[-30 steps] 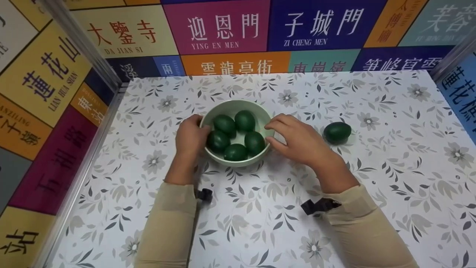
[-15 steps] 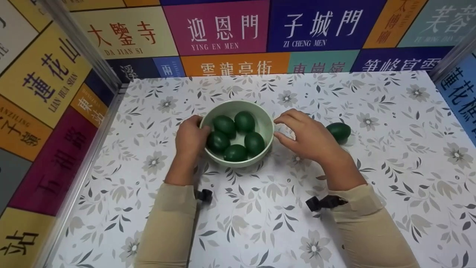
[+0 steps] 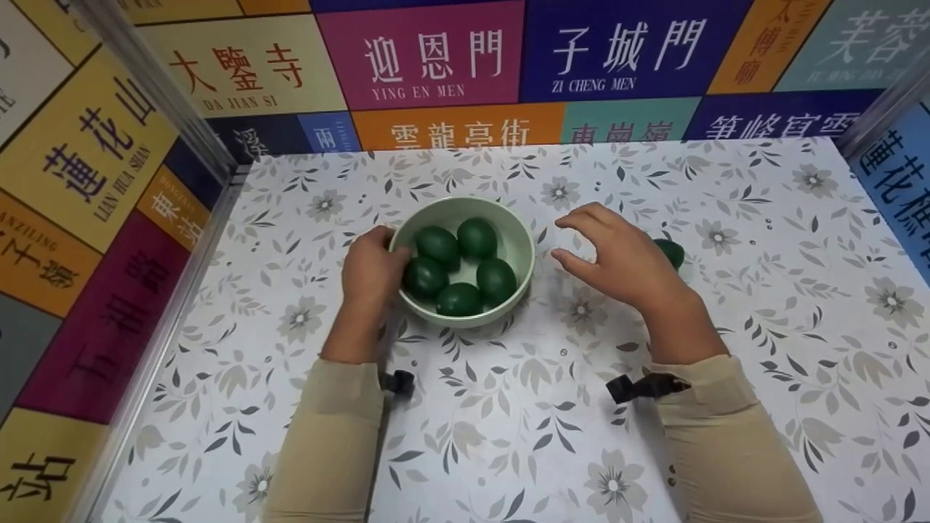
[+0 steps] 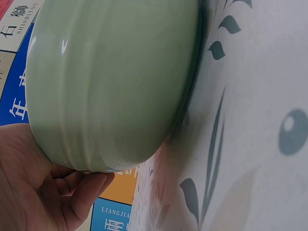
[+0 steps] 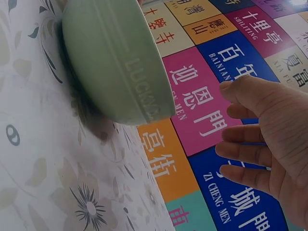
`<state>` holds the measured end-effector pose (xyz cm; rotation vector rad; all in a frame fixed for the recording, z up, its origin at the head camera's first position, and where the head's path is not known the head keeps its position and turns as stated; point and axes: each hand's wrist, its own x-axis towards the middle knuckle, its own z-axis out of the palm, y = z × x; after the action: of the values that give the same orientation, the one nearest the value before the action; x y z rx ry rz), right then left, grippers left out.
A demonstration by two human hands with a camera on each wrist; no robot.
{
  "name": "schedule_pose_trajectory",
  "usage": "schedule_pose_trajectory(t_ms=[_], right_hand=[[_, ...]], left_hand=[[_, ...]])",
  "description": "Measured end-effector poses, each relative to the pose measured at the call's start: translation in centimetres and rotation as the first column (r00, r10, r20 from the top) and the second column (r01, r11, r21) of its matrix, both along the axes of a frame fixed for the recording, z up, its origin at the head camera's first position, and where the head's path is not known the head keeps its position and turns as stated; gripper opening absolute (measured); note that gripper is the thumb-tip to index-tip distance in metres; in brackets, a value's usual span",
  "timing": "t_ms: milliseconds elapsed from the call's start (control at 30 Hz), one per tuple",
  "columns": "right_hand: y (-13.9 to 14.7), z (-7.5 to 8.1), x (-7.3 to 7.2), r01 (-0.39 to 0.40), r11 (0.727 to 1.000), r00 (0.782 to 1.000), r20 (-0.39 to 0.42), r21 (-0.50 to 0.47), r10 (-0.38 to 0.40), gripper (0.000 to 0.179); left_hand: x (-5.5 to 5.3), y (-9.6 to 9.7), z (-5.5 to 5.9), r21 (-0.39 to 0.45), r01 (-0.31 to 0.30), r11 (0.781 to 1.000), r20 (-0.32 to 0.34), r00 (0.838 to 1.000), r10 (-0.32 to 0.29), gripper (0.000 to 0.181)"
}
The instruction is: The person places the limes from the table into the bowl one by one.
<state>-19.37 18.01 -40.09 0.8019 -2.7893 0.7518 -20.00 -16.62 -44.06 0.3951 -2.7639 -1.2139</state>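
Observation:
A pale green bowl [image 3: 465, 319] stands on the table, holding several smooth, dark green, avocado-like fruits [image 3: 459, 298]. My left hand [image 3: 370, 269] grips its left rim, thumb over the edge. In the left wrist view, curled fingers [image 4: 89, 192] rest against the outside of the bowl [image 4: 110, 86]. To the right of the bowl, my right hand [image 3: 617, 258] hovers apart from it with nothing in its grasp, fingers spread and slightly bent. The right wrist view shows that hand [image 5: 269, 139] away from the bowl [image 5: 115, 67]. Behind it, partly hidden, lies one more such fruit [image 3: 670, 253].
A white table [image 3: 508, 414] with a grey leaf and flower print lies under everything. Coloured panels with printed characters [image 3: 436, 58] stand along the back, and more panels [image 3: 94, 160] rise at the left side.
My right hand has let go of the bowl's right rim and moved right, now covering most of the loose fruit. The left hand and the bowl have hardly moved.

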Motion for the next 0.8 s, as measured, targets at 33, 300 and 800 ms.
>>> schedule_pose_trajectory(t_ms=[33,300,800], right_hand=[[0.1,-0.1,-0.1,0.004,1.000,1.000,0.004,-0.001,-0.004,0.045],[0.8,-0.4,-0.4,0.037,0.999,0.998,0.046,-0.007,-0.036,0.047],[2.3,-0.9,-1.4,0.118,0.993,0.973,0.195,0.031,-0.121,0.067]], left_hand=[[0.0,0.0,0.0,-0.003,-0.002,1.000,0.001,1.000,0.002,0.028],[-0.1,0.1,-0.1,0.030,-0.014,0.999,0.028,1.000,0.014,0.027],[-0.1,0.1,-0.1,0.042,-0.022,0.999,0.013,1.000,0.021,0.026]])
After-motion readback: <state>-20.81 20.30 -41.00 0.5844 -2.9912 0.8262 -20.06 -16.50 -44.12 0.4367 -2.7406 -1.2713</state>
